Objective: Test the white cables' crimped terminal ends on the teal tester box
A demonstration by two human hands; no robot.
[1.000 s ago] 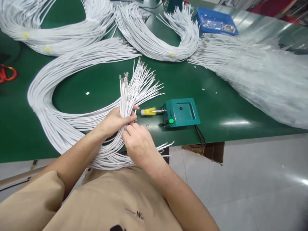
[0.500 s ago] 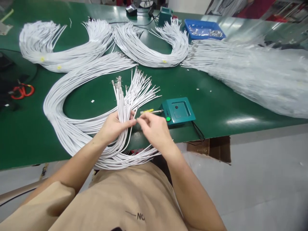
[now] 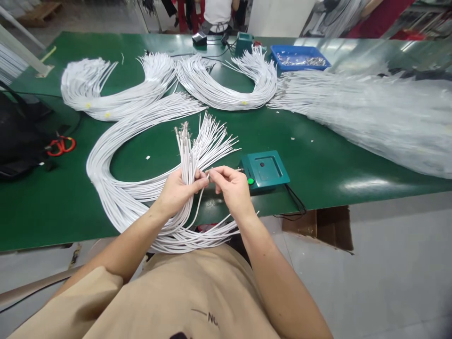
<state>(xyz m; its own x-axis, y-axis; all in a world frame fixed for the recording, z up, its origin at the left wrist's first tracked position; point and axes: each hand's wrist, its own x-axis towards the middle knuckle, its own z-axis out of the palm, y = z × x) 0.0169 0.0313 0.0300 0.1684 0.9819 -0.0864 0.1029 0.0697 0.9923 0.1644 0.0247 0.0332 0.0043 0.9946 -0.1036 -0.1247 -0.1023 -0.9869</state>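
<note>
Green work mat (image 3: 318,150) over a long bench; grey floor below; cardboard box (image 3: 326,226) under the near edge.

1. Left hand (image 3: 178,190): fingers and thumb closed around the neck of a bundle of white wires (image 3: 189,153). Metal-tipped ends fanned up and to the right above the fist. Remainder of the bundle looping left across the mat and back to the bench edge at the lap.
2. Right hand (image 3: 231,186): thumb and forefinger pinched together on the tip of a single white wire (image 3: 199,201), other fingers loosely curled. Wire trailing down between the two hands toward the bench edge. Hands just beside each other, fingertips nearly meeting.
3. Teal box (image 3: 268,167): flat on the mat, just right of the right hand. Green button (image 3: 251,181) at its near-left corner; black cable (image 3: 294,202) running off over the edge.
4. Spare wire bundles (image 3: 226,92): curved heaps across the far half of the mat.
5. Blue tray (image 3: 300,59): far side, small metal parts inside.
6. Plastic-wrapped wire pile (image 3: 381,117): far right.
7. Red-handled scissors (image 3: 60,145): far left, well apart from both hands.
</note>
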